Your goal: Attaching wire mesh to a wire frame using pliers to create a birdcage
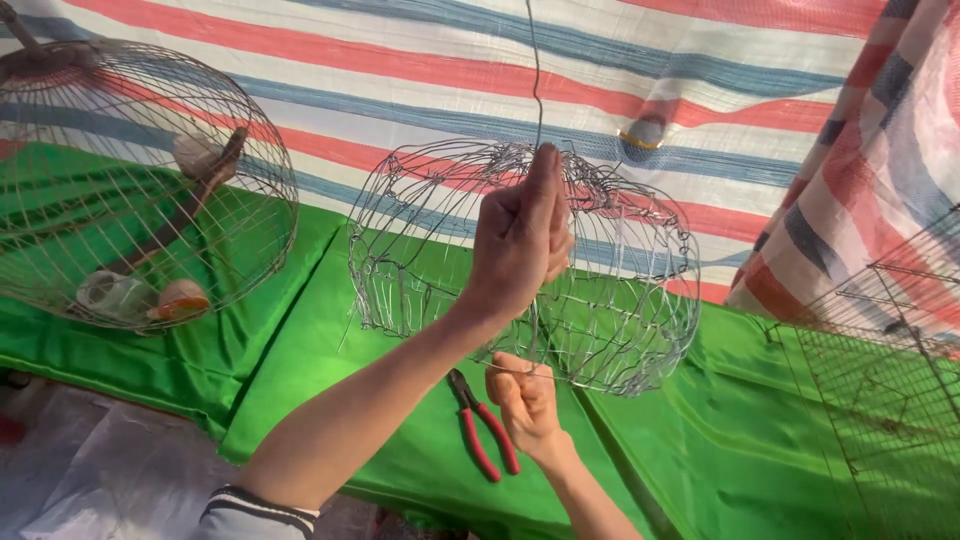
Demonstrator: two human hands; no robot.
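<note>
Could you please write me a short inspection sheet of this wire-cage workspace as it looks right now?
Surface: green cloth spread over the work area, creased.
Job's things: unfinished wire cage lying on the cloth; thin wire running up out of view.
Clutter: red-handled pliers on the cloth; finished round cage at left with small cups inside; flat wire mesh panels at right.
Hands: left hand raised, pinching the thin wire; right hand below, pinching a wire at the cage's lower edge.
Cables: nothing seen.
Surroundings: red, white and blue striped tarp behind.
</note>
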